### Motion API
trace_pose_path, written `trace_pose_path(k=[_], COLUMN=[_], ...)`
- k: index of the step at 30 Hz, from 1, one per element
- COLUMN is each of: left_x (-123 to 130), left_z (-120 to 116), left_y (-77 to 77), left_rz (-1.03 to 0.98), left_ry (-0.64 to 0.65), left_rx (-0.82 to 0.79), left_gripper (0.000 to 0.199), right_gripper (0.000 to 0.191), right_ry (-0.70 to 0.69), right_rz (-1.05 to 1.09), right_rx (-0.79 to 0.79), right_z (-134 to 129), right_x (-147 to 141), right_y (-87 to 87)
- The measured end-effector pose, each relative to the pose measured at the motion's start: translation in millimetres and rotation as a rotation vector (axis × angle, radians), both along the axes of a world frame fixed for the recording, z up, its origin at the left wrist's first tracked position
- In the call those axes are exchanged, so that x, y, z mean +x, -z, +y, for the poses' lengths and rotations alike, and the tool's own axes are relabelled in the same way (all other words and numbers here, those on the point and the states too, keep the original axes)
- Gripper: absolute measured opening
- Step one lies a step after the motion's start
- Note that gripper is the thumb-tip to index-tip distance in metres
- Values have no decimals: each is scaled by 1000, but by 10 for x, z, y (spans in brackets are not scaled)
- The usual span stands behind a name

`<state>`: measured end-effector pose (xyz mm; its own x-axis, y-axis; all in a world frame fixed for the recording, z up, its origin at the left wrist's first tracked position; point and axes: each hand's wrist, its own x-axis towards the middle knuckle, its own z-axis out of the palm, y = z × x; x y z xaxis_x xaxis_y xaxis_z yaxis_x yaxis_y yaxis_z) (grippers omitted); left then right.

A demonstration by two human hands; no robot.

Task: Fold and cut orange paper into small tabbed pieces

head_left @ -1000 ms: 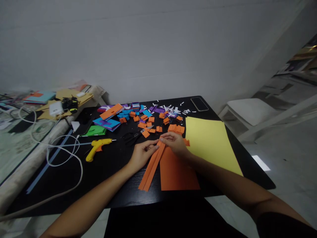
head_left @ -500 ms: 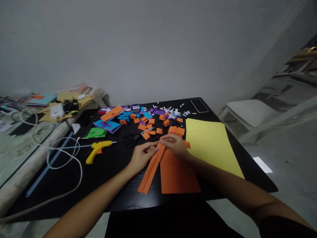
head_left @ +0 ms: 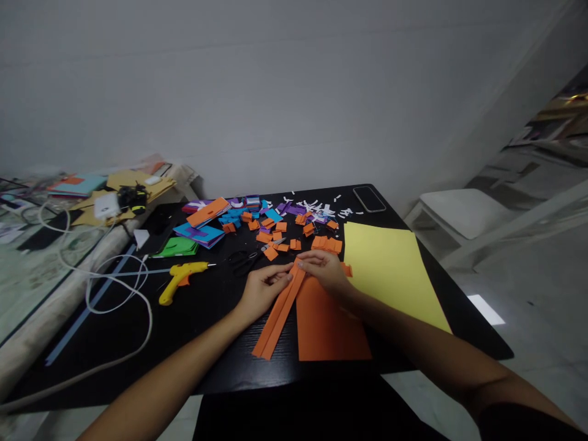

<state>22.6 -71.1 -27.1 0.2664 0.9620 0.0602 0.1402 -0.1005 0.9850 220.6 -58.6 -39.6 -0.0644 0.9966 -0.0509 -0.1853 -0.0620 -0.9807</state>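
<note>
Both hands pinch the upper end of a long orange paper strip [head_left: 276,321], creased along its length. My left hand [head_left: 263,290] grips its left edge with thumb and fingers. At the top end, my right hand [head_left: 324,269] holds the strip between thumb and fingertips. The strip's lower end slants toward the table's front edge. Beneath my right hand and forearm lies an orange paper sheet [head_left: 328,327], partly covered. Several small folded orange paper pieces [head_left: 326,244] are just beyond my fingers. Scissors [head_left: 244,260] lie on the table left of them, partly among the pieces.
A yellow glue gun [head_left: 181,278] and a looping white cable [head_left: 147,300] lie at left. Yellow sheets [head_left: 390,269] are at right, a phone [head_left: 369,199] at the far right corner. White scraps [head_left: 316,208] and coloured folded papers [head_left: 199,234] lie at the back. A white chair [head_left: 463,211] stands right.
The strip's lower end has shifted very slightly left. Both hands keep their pinch at the top of it, nearly still.
</note>
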Motion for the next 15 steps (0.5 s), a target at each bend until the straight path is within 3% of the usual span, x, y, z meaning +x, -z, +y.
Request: trace_pose_path(k=[15], left_x=[54], left_z=[-11], left_y=[50], left_rz=[-91], left_ry=[74], left_rx=[-29], left_gripper=[43], right_gripper=[36], right_ry=[24], right_rz=[15], right_rx=[-40], right_z=[-12], right_x=[-26], right_y=[-59])
